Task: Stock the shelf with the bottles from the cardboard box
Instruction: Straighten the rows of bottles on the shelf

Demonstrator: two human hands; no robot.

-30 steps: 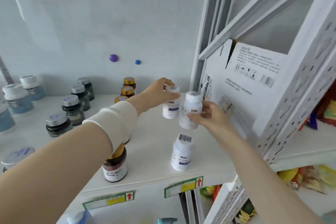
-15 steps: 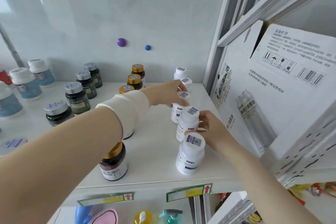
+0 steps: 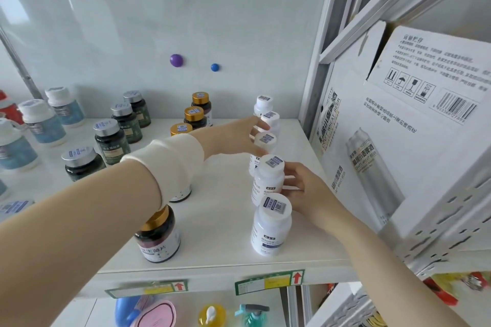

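Shelf (image 3: pixel 223 220) of white board carries a row of five white plastic bottles with barcode stickers on their caps, running along its right edge from back to front. The rearmost white bottle (image 3: pixel 263 105) and the second white bottle (image 3: pixel 271 121) stand by the back right corner. The left hand (image 3: pixel 233 138), its wrist in a cream sleeve cuff (image 3: pixel 170 164), lies over the third white bottle (image 3: pixel 265 140). Its fingers (image 3: pixel 261 127) and thumb bracket the cap, but blur hides whether they press on it. The right hand (image 3: pixel 305 191) holds the fourth white bottle (image 3: pixel 267 180) upright, its fingers (image 3: pixel 291 180) curled against the bottle's right side. The front white bottle (image 3: pixel 271 225) stands free just in front of it, near the front edge. The white printed cardboard box (image 3: pixel 398 154) leans in the neighbouring bay, just past the right edge. Left of the row stand dark jars with gold caps (image 3: pixel 195 114). Farther left are dark green jars with silver caps (image 3: pixel 111 138) and blue-labelled bottles with white caps (image 3: pixel 39 122).
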